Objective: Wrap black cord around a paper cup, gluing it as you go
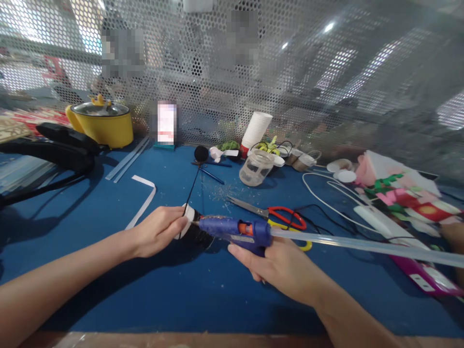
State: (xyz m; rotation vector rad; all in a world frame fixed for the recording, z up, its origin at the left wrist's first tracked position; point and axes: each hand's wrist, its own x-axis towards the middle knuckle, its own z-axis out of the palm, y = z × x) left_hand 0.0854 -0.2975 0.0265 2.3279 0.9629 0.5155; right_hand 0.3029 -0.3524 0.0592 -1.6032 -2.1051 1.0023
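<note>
My right hand (281, 268) grips a blue hot glue gun (235, 230) with a long clear glue stick (362, 244) sticking out of its back toward the right. The gun's nozzle points left and touches a small black and white piece (192, 227). My left hand (159, 231) pinches that piece just above the blue table (145, 290). A thin black stick (192, 188) rises from the piece to a black pom-pom (201, 153).
Red-handled scissors (279, 215) lie just behind the glue gun. Farther back stand a clear jar (256, 168), a stack of white cups (255, 130) and a yellow pot (101, 123). A white strip (145, 200) lies at left; white cables (326, 198) and coloured craft pieces (398, 193) lie at right.
</note>
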